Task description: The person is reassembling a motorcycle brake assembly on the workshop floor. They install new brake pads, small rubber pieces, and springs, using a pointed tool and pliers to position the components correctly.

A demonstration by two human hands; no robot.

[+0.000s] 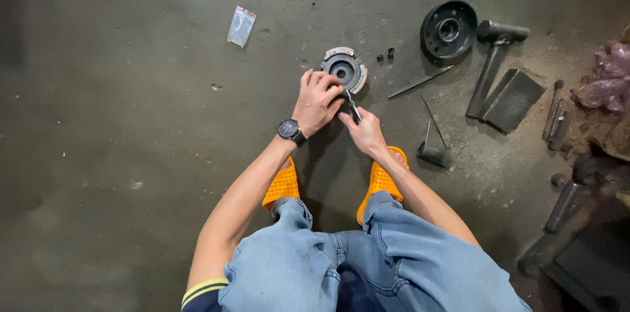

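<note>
Head view: a round metal clutch assembly (344, 68), grey with a pale friction rim, lies flat on the stained concrete floor (118, 154). The left hand (317, 99) is closed over its near edge. The right hand (363, 129), just below it, is clenched around slim metal pliers (353, 106) whose tips reach that edge. Right of the assembly lie one dark dished drum (449, 28), one hammer (493, 56) and one thin rod (420, 81); two small black nuts (386, 55) sit between. To its left lies one clear plastic bag (241, 25), contents unclear.
</note>
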